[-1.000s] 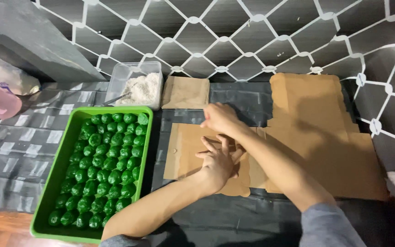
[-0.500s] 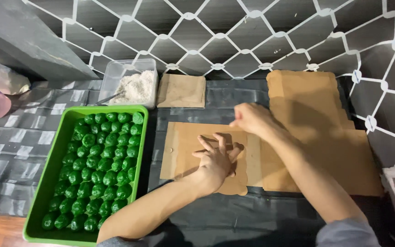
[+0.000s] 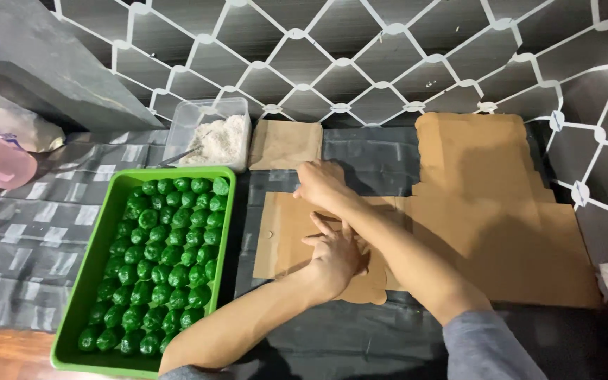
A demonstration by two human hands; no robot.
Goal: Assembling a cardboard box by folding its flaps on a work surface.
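A pale bag (image 3: 15,123) lies far left. A green tray (image 3: 86,295) holds rows of green wrapped balls (image 3: 170,260). Behind it, a clear tub (image 3: 209,134) contains white powder. The left hand (image 3: 336,257) presses open-fingered on flat cardboard (image 3: 283,232); the right hand (image 3: 318,184), fingers curled, grips its upper edge.

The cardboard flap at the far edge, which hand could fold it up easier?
Probably the right hand. It already rests on the far edge of the flat cardboard sheet, while the left hand presses flat on the sheet's middle, nearer the person, holding it down.
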